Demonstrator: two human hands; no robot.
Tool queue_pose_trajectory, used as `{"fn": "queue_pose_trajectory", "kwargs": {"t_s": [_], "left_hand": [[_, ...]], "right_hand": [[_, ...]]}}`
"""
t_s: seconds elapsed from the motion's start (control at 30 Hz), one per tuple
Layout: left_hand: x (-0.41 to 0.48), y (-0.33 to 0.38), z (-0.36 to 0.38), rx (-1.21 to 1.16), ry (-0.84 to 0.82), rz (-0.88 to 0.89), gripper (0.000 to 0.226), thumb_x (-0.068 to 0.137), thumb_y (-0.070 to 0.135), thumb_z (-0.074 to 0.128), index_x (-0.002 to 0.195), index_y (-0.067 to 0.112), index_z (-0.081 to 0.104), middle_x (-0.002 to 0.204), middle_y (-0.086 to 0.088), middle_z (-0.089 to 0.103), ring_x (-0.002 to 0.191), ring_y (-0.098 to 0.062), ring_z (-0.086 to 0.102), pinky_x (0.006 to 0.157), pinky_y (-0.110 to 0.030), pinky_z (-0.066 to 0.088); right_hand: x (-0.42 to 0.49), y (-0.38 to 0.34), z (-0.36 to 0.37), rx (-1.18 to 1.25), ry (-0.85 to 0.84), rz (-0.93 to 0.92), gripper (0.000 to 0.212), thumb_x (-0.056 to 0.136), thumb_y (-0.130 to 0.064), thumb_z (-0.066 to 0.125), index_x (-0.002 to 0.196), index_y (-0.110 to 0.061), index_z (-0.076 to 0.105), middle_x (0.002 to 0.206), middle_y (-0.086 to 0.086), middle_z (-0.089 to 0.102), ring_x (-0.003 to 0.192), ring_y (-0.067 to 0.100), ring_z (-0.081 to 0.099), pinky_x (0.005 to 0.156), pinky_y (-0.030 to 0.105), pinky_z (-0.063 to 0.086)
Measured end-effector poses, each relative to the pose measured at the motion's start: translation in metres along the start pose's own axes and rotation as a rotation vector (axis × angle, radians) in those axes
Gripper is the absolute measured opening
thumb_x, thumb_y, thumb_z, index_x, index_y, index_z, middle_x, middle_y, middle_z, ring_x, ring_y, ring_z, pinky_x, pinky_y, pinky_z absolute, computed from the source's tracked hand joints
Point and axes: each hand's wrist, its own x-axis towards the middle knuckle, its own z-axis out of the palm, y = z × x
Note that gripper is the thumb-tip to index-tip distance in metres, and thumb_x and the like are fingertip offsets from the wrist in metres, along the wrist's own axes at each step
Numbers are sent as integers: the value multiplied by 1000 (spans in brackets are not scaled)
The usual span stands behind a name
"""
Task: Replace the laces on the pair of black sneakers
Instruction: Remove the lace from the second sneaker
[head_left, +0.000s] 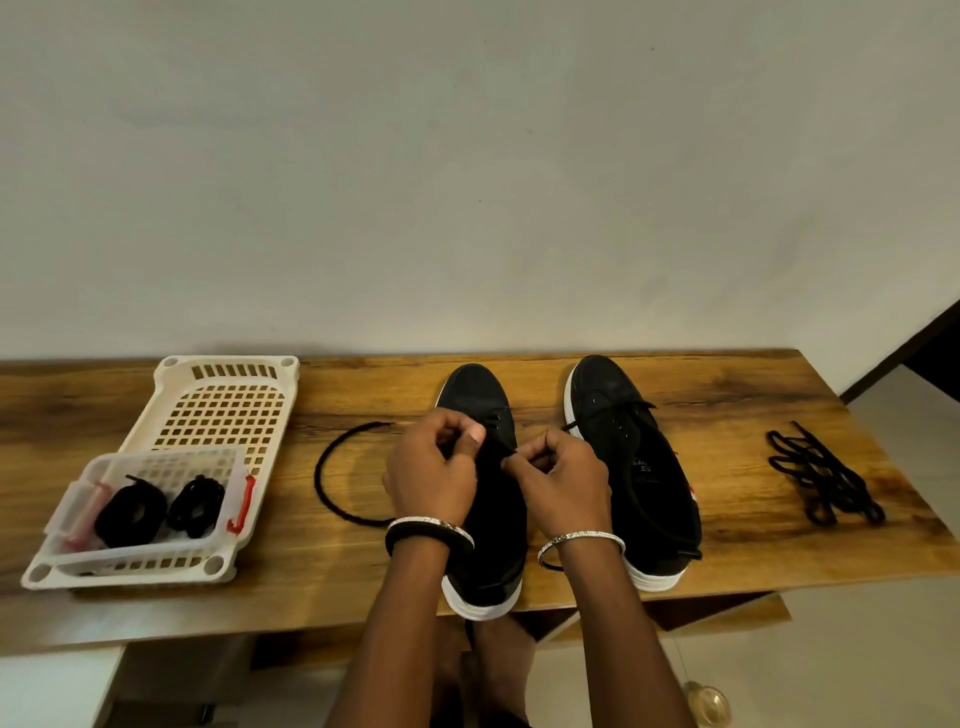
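Both hands are working closest in: the left hand (431, 467) and right hand (563, 483) are each pinching the black lace (501, 447) with curled fingers, over the toe-end eyelets of the left sneaker (493, 519).

The table (727, 395) is running wall to front edge. That sneaker's heel is hanging over the front edge, so hard tugs are risking a slide. The basket (228, 405) is sitting far left and holding rolled laces (132, 512).

The right sneaker (639, 467) is standing just beside the first, its lace looking loose. A lace pile (823, 478), probably the old ones, is lying well apart on the right, with bare wood between. A lace loop (318, 473) is trailing left. Threading seems to be only starting, and most is remaining.
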Motion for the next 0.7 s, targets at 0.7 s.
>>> {"fn": "queue_pose_trajectory", "kwargs": {"t_s": [0.7], "left_hand": [[-3, -2, -2, 472, -11, 282, 10, 83, 42, 73, 80, 37, 64, 95, 21, 63, 105, -6, 53, 94, -38, 36]], "right_hand": [[0, -2, 1, -16, -4, 8, 12, 81, -29, 76, 75, -23, 67, 76, -10, 68, 69, 2, 61, 57, 20, 39]]}}
